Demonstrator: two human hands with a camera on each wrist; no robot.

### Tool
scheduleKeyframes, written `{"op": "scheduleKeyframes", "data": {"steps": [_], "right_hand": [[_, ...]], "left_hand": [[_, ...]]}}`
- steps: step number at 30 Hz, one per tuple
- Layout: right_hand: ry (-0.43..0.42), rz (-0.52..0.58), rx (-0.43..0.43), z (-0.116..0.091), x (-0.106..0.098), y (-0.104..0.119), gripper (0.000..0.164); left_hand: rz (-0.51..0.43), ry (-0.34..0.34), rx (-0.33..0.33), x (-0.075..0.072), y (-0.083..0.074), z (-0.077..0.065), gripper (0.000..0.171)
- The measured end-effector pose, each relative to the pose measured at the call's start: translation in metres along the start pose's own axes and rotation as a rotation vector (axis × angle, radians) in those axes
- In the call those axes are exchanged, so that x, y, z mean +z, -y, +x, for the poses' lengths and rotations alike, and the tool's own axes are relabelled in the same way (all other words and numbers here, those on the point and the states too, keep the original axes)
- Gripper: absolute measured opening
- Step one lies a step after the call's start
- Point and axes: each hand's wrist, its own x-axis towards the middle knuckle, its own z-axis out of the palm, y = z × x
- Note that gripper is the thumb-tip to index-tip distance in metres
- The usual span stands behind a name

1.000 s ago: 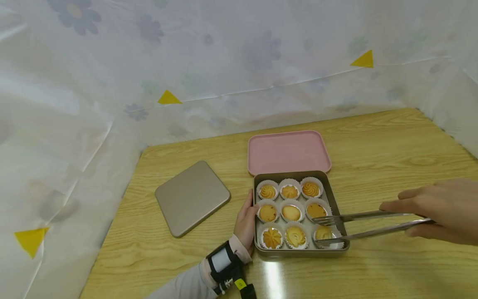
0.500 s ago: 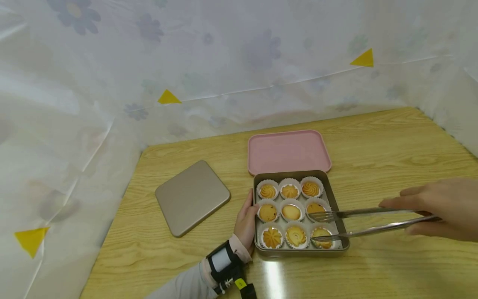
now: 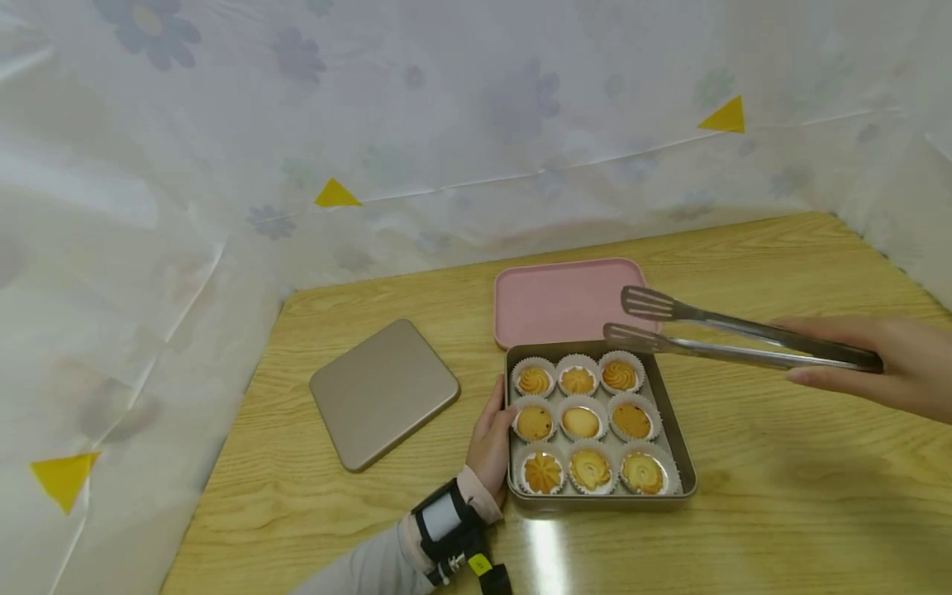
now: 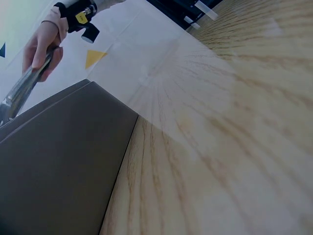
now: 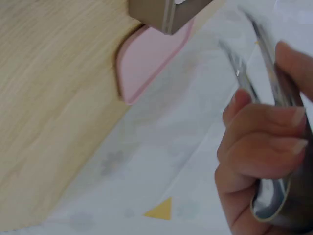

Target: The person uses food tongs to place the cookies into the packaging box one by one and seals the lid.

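In the head view a metal tin (image 3: 673,426) stands on the table, with rows of cookies in white paper cups inside. My left hand (image 3: 489,446) holds the tin's left side, the thumb at the rim and the fingers along the outer wall. My right hand (image 3: 885,364) grips metal tongs (image 3: 744,335), whose tips are apart with nothing between them. The tongs' slotted ends hover over the tin's back right corner and the pink tray (image 3: 550,306). The right wrist view shows fingers wrapped round the tongs (image 5: 274,73). The left wrist view shows the tin's wall (image 4: 63,156) close up.
A flat metal lid (image 3: 383,397) lies on the wooden table (image 3: 803,512) left of the tin. The pink tray touches or nearly touches the tin's back edge. A patterned white sheet (image 3: 476,99) with yellow triangles rises behind and at the sides.
My right hand has lifted the tongs off the front right cookie and swung them back toward the pink tray. That cookie stays in its cup. My left hand has not moved.
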Motion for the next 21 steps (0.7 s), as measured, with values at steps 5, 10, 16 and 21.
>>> {"op": "scheduleKeyframes", "data": {"steps": [5, 10, 16, 21], "right_hand": [[0.035, -0.081, 0.148, 0.004, 0.012, -0.008, 0.06], [0.148, -0.11, 0.247, 0.009, 0.024, -0.024, 0.069], [0.204, -0.089, 0.319, 0.009, 0.034, -0.048, 0.072], [0.243, -0.103, 0.349, 0.01, 0.039, -0.062, 0.074]], "left_hand": [[0.006, -0.01, -0.013, -0.001, 0.001, 0.0, 0.058], [0.016, -0.015, -0.014, -0.001, 0.001, 0.0, 0.058], [0.023, -0.013, -0.014, -0.003, 0.002, -0.002, 0.058], [0.023, -0.004, -0.001, -0.003, 0.002, -0.003, 0.058]]}}
